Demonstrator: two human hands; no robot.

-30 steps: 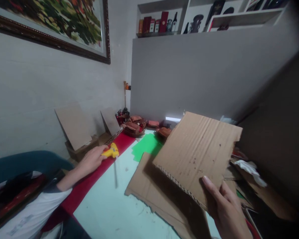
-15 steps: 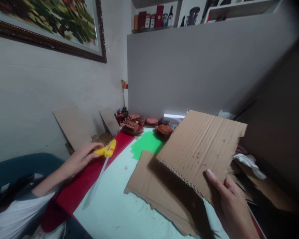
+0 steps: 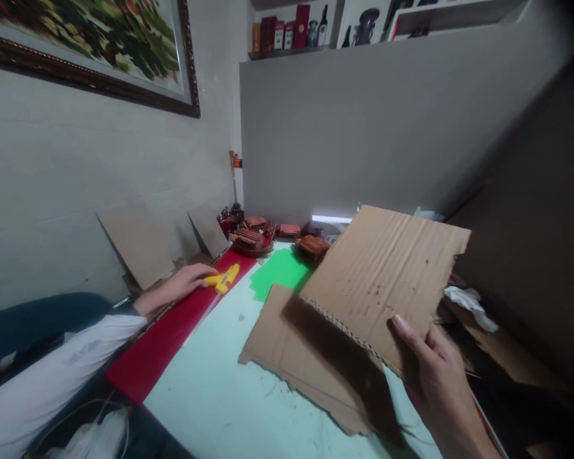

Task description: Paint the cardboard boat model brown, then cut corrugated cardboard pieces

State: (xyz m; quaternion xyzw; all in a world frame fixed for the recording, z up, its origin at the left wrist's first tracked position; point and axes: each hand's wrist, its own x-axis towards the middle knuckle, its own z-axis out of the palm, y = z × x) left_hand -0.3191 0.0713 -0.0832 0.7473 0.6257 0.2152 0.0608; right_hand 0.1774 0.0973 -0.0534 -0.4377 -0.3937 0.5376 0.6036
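Observation:
My left hand (image 3: 191, 280) has its fingers closed on the handle of a yellow hot glue gun (image 3: 226, 278), low over the red strip along the table's left side. From the gun a pale, thin glue stick (image 3: 205, 313) trails back towards me. My right hand (image 3: 433, 370) grips the near right edge of a brown corrugated cardboard piece (image 3: 387, 274), thumb on top and fingers underneath. This piece is raised and tilted, with small dark specks on its face. Below it a second cardboard piece (image 3: 287, 347) with a ragged near edge lies on the pale green tabletop (image 3: 210, 389), partly in shadow.
Bright green sheets (image 3: 280, 273) lie towards the back. Behind them are a tray of brown, slatted pieces (image 3: 251, 241) and another brown dish (image 3: 312, 245). Cardboard panels (image 3: 136, 245) lean on the left wall. Crumpled white paper (image 3: 471, 306) lies at the right.
My left hand has moved forward and right with the glue gun, lowering it towards the red strip. My right hand still holds the raised cardboard, nearly unmoved.

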